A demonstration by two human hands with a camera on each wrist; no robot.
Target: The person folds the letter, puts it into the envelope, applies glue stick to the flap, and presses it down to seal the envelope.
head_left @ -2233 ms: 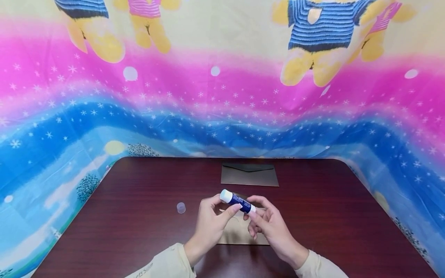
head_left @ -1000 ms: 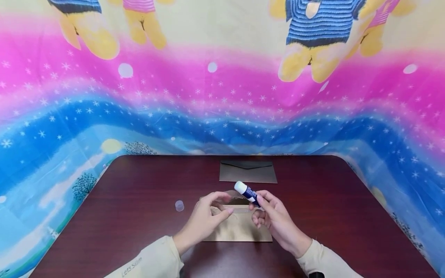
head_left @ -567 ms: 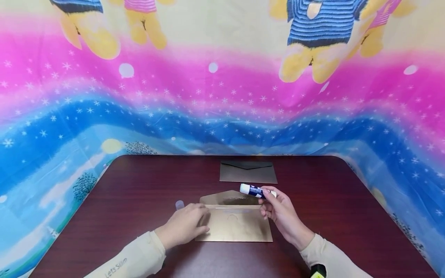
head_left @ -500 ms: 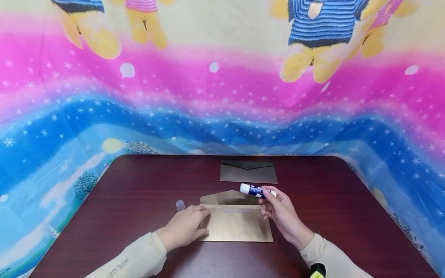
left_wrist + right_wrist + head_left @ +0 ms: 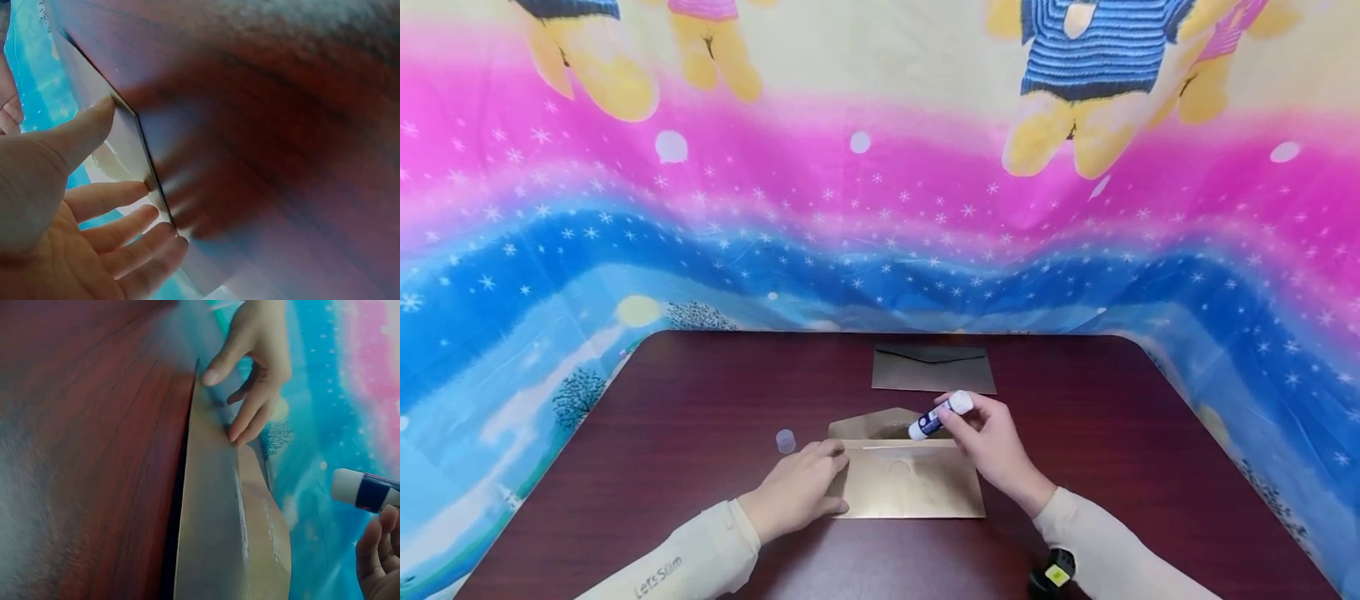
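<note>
A gold envelope (image 5: 910,492) lies on the table with its flap (image 5: 868,426) unfolded away from the person. Whitish streaks (image 5: 270,528) mark the flap in the right wrist view. My left hand (image 5: 796,490) rests on the envelope's left end, its fingers spread and loosely bent; in the left wrist view the thumb (image 5: 94,128) lies on the near edge. Between thumb and fingers, my right hand (image 5: 996,446) holds a blue and white glue stick (image 5: 934,419), tilted above the flap's right part. The right hand hides that end of the flap.
A small translucent cap (image 5: 786,441) sits on the table left of the envelope. Farther back lies a darker, closed envelope (image 5: 932,371). A patterned curtain (image 5: 880,233) hangs behind the dark red table (image 5: 700,400).
Both hands held the glue stick at first. My left hand let go and moved left onto the envelope. My right hand has since turned the stick and brought it left, over the flap.
</note>
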